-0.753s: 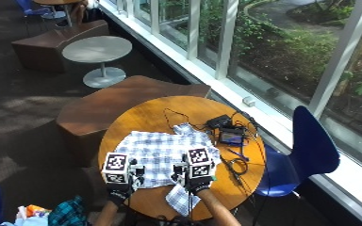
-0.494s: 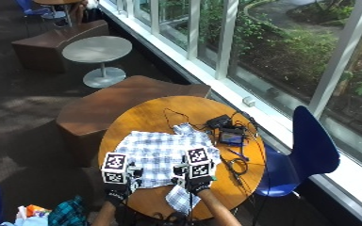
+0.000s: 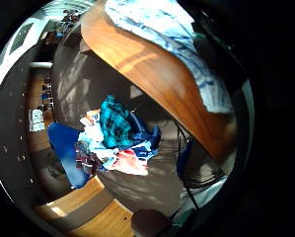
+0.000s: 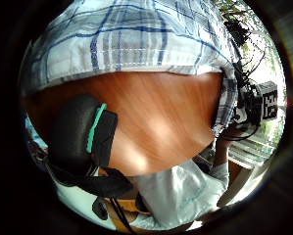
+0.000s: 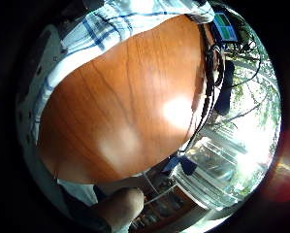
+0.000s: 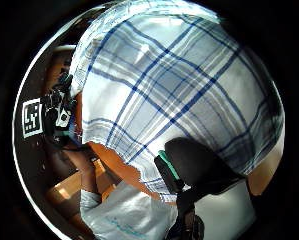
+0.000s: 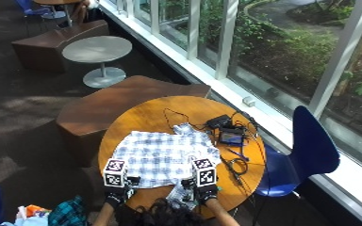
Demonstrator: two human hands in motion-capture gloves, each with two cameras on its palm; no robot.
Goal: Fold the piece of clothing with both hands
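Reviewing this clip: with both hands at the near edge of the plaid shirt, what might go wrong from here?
1. The plaid shirt has a sleeve or flap hanging over the near rim of the round table; folding may drag more off.
2. Cables and a small device lie beside the shirt's far right corner; cloth might snag them.
3. Left hand and right hand sit unevenly, so the fold may skew.

We wear black gloves on the left hand and right hand. Each glove thumb carries a green stripe. We have dark curly hair and a pale short-sleeved shirt.
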